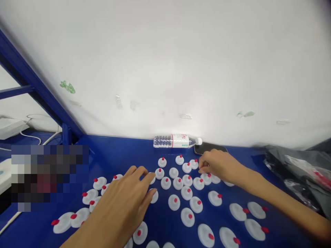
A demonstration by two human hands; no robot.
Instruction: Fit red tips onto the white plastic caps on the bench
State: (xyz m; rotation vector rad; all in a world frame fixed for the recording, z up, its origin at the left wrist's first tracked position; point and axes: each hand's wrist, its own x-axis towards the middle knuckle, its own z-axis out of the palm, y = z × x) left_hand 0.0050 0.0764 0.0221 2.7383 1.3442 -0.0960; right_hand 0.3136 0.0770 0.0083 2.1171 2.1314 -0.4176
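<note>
Many round white caps with red tips, like squeeze-bottle nozzle caps (186,193), stand spread over the blue tabletop (129,148). One white cap (173,173) in the middle shows no red tip. My left hand (126,196) hovers low over the left-centre caps, palm down, thumb and index finger apart. Its index fingertip is by a partly hidden cap (153,179), its thumb by another cap (154,197); whether it touches them I cannot tell. My right hand (216,165) is closed in a pinch beside a red-tipped cap (193,164) at the back right. Whatever lies between those fingers is hidden.
A clear water bottle (178,141) lies along the white wall (165,69). Behind my right hand is a dark phone (210,148). Grey plastic bags (292,172) lie at right. A blue frame post (38,89), cables (51,137) and a pixelated patch are at left.
</note>
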